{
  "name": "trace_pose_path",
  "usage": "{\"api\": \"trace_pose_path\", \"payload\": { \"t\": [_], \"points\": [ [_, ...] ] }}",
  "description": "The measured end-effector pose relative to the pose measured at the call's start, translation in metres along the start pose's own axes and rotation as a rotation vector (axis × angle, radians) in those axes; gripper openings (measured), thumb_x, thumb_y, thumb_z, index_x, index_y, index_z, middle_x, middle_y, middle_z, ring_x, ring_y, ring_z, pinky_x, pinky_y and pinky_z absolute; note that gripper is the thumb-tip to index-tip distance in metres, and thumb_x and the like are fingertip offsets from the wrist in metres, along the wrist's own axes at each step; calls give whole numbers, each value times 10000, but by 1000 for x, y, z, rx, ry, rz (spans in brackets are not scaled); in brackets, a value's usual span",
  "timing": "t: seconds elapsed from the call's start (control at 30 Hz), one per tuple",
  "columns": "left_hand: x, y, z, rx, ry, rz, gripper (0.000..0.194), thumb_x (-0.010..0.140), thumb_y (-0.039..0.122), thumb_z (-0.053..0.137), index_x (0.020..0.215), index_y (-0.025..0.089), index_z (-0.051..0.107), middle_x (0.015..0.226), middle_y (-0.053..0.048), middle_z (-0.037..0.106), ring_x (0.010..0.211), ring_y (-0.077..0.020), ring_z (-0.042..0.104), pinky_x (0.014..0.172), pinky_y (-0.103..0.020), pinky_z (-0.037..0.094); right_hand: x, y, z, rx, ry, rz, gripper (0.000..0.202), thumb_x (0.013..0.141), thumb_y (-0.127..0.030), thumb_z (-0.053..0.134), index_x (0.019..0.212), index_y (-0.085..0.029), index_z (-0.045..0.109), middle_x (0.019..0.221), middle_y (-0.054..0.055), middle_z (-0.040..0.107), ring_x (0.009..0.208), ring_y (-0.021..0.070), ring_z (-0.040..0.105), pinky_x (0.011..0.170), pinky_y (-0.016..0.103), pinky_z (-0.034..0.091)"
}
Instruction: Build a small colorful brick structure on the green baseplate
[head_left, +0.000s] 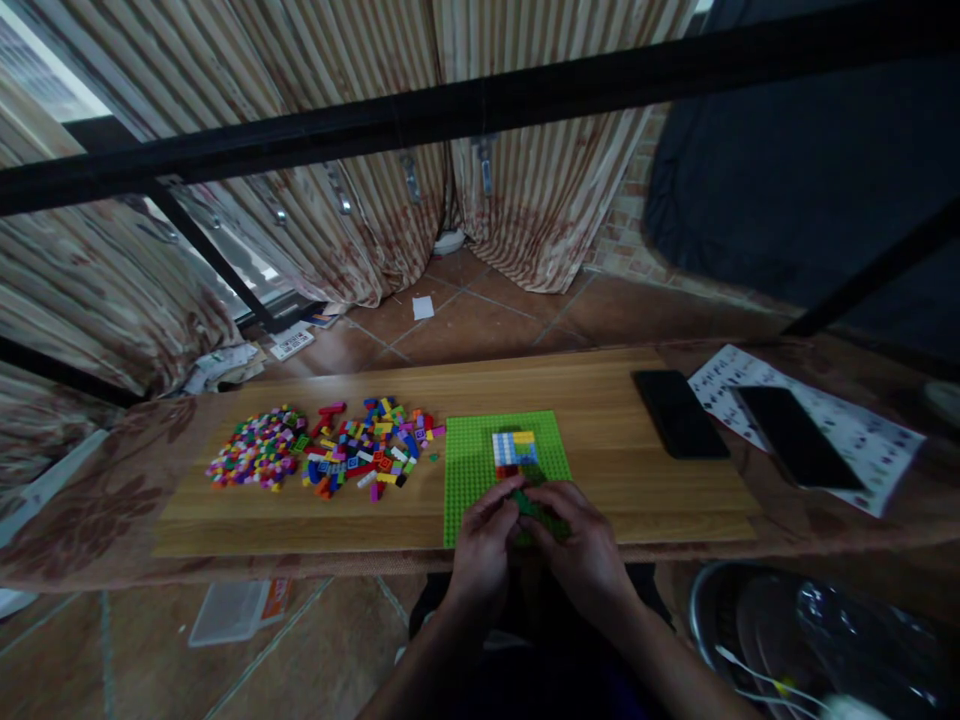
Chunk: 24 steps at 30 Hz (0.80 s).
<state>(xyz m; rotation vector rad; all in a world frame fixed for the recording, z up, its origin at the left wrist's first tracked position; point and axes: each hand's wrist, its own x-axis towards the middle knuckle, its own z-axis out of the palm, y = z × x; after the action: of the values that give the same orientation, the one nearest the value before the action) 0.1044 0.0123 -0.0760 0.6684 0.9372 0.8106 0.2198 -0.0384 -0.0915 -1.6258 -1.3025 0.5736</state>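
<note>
Over the near edge of a green studded baseplate (469, 465), my left hand (487, 530) and my right hand (577, 530) meet with fingers closed. Between their fingertips is a dark green toy brick (523, 503), partly covered; its exact shape cannot be made out. Just beyond the fingers, a flat patch of joined bricks (515, 449) in white, light blue, yellow and red sits on the baseplate. My fingers hide its nearest part.
Left of the baseplate lie loose mixed bricks (360, 450) and a heap of tiny coloured pieces (259, 447) on the wooden board (592, 400). To the right are a black tablet (679, 413), a printed sheet (889, 450) and a dark phone (799, 437). A black bar (420, 118) crosses beyond.
</note>
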Motion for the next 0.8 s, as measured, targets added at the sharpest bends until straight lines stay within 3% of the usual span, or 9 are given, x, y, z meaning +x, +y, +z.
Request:
{"api": "trace_pose_path", "payload": {
  "t": [0.17,0.4,0.53,0.8],
  "points": [
    [2,-7,4,0,12,-5,368,708,373,725,1006,159,718,1117,-120,689,1023,-244,636,839,-324,506,-1,3,-3,-19,35,21,156,809,-260,624,954,-269,679,1011,56,631,959,213,625,832,348,528],
    [22,1,-7,444,159,271,303,773,341,652,1026,175,672,954,-59,709,884,-188,647,785,-295,504,28,30,-22,-79,132,25,217,833,-309,559,999,-248,685,910,55,674,801,201,652,723,336,534],
    [46,10,-16,629,209,414,306,805,286,602,1086,170,644,1066,-85,677,949,-190,634,840,-305,493,50,37,-22,-158,123,-19,232,842,-277,526,1000,-241,692,911,57,679,818,205,655,756,344,529],
    [82,12,-11,793,175,362,379,820,257,579,1184,151,595,1128,-103,658,1029,-203,616,889,-325,479,67,31,-11,-325,34,-132,281,834,-164,478,1025,-228,673,940,64,663,872,217,634,829,374,511]
  ]
}}
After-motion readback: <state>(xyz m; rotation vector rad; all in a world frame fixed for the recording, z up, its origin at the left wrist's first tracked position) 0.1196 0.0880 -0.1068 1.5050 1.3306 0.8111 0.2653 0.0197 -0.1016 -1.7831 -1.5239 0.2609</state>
